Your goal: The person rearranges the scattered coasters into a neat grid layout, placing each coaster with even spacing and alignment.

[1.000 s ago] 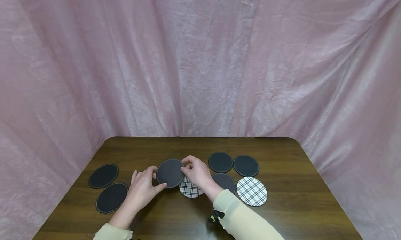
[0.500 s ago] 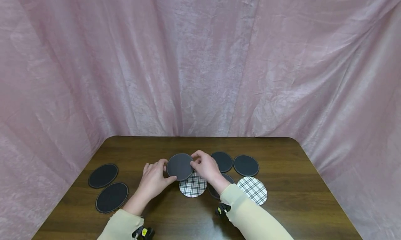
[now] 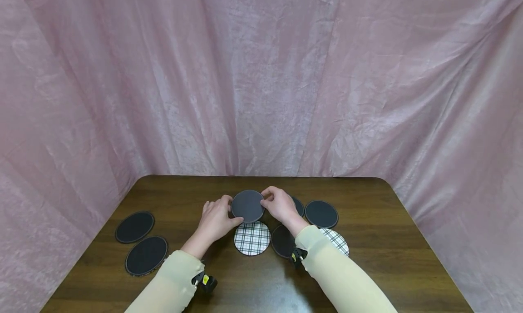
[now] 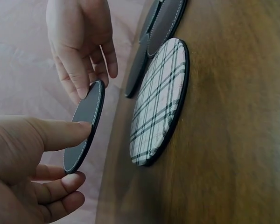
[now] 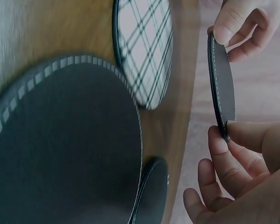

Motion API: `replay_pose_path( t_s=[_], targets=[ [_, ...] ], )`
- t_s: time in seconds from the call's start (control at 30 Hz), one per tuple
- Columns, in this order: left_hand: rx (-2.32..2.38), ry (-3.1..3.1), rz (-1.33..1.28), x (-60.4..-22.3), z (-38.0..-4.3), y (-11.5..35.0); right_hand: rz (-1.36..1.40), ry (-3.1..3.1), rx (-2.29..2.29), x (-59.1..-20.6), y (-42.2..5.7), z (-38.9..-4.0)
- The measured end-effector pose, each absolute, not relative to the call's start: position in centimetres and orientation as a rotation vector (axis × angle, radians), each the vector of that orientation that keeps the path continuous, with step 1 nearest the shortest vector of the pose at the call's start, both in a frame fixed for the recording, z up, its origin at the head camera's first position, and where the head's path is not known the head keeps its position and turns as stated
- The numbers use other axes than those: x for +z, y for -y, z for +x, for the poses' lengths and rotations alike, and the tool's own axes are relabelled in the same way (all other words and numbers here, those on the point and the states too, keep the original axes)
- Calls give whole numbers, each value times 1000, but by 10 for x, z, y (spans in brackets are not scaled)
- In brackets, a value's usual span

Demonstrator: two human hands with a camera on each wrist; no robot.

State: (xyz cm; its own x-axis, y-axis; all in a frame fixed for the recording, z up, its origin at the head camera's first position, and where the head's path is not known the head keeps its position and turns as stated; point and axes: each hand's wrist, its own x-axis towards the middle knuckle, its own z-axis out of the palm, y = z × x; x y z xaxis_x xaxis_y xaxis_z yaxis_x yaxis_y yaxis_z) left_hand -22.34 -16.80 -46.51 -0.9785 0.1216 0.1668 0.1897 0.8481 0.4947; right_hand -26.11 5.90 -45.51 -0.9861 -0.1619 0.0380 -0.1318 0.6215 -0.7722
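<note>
Both hands hold one round dark coaster [image 3: 247,207] with pale edge stitching, raised over the far middle of the table. My left hand [image 3: 215,218] pinches its left side, thumb on the stitched face [image 4: 86,109] in the left wrist view. At the opposite edge, my right hand [image 3: 281,205] pinches it between thumb and fingers, as the right wrist view shows. Just nearer than the held coaster lies a black-and-white plaid coaster [image 3: 252,239]. A dark coaster [image 3: 282,241] lies against the plaid one's right side, partly under my right forearm.
Two dark coasters [image 3: 135,226] [image 3: 145,255] lie at the table's left. On the right are another dark coaster [image 3: 321,214], one partly hidden by my right hand [image 3: 300,206], and a second plaid coaster [image 3: 337,241] partly behind the sleeve. A pink curtain [image 3: 261,81] hangs behind the table [image 3: 392,258].
Both hands have carried the dark coaster to the right and farther back, away from over the plaid coaster, which now shows almost whole. The grip stays the same.
</note>
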Motion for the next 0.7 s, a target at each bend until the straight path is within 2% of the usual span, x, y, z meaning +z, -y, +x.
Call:
replay_pose_path(
  t_s=[0.23, 0.7],
  targets=[
    [-762, 2928, -256, -468, -243, 157, -191, -2808, -1293, -456, -64, -278],
    [-714, 2963, -189, -485, -262, 146, -179, -2877, -1186, -471, -63, -293]
  ],
)
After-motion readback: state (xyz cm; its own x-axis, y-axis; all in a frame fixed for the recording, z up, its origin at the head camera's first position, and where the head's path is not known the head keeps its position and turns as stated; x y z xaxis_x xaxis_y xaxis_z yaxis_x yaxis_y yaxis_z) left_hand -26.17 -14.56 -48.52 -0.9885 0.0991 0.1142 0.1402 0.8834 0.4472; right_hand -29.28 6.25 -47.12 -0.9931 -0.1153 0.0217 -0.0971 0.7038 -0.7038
